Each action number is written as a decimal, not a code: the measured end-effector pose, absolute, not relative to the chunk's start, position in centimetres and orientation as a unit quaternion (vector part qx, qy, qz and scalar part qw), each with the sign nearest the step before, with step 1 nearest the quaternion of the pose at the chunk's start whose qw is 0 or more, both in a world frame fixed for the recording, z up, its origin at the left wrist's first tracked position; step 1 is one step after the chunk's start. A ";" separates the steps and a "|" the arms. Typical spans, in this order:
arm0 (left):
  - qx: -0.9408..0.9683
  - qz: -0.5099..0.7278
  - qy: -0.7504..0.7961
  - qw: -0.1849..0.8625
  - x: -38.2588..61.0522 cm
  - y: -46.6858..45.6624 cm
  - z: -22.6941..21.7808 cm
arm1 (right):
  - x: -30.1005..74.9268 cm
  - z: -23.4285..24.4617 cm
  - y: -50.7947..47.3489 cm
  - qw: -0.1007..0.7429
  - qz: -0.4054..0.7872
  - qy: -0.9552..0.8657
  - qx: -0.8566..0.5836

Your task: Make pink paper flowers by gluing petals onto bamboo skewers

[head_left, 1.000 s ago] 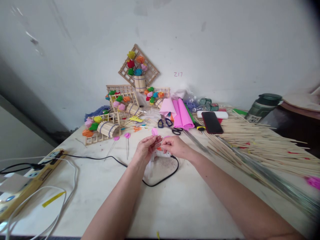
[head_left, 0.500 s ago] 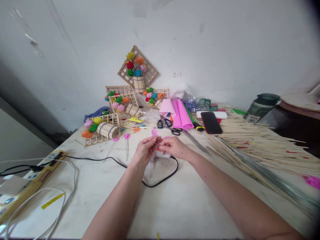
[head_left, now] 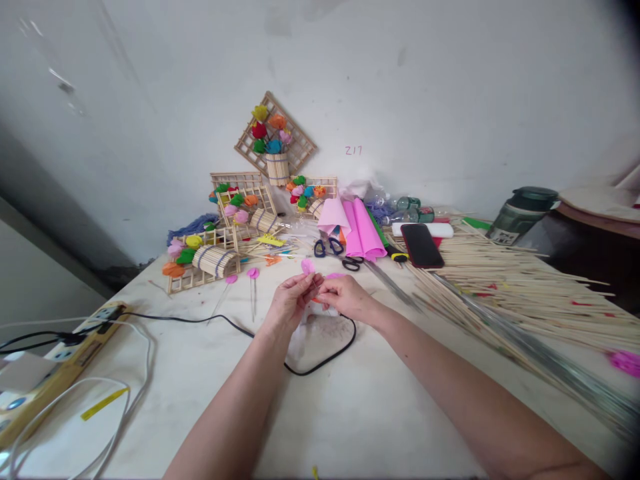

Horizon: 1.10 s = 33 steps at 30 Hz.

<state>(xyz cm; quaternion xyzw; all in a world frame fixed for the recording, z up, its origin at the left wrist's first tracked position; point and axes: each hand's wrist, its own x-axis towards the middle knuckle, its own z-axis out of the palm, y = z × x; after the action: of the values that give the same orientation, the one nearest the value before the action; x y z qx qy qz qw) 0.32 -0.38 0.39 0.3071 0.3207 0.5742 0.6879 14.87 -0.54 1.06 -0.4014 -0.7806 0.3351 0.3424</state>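
Pink discs [head_left: 307, 266] show at twelve o'clock, just beyond your hands. Your left hand [head_left: 296, 292] and right hand [head_left: 346, 297] have fingertips pinched on a thin piece [head_left: 317, 285] between them, too small to identify. Keeping both pinches close and light should probably stop it bending. Just under, a white device [head_left: 325, 311] crowds your space, and a black cable [head_left: 301, 374] loops at six. Scissors [head_left: 353, 261] lie at one, wire-stemmed discs [head_left: 253, 273] at nine, a power strip [head_left: 93, 348] at eight.
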 end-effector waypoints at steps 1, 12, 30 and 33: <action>0.306 0.575 0.320 0.688 0.3 -0.4 0.4 | 14.8 1.0 -0.5 0.343 0.321 -0.784 -0.404; 0.305 0.604 0.295 0.675 0.2 -0.4 0.5 | 14.2 0.5 -0.7 0.344 0.334 -0.762 -0.434; 0.387 0.564 0.350 0.640 0.6 -1.2 1.6 | 16.8 6.1 -1.6 0.379 0.415 -0.681 -0.469; 0.407 0.544 0.355 0.642 0.9 -1.4 1.6 | 16.8 6.5 -1.7 0.410 0.423 -0.663 -0.462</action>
<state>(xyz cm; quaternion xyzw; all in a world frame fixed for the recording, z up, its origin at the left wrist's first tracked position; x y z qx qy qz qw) 0.94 -1.42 1.62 0.4072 0.3552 0.5444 0.6417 16.76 -1.74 6.53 -0.4623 -0.6629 0.4226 0.4102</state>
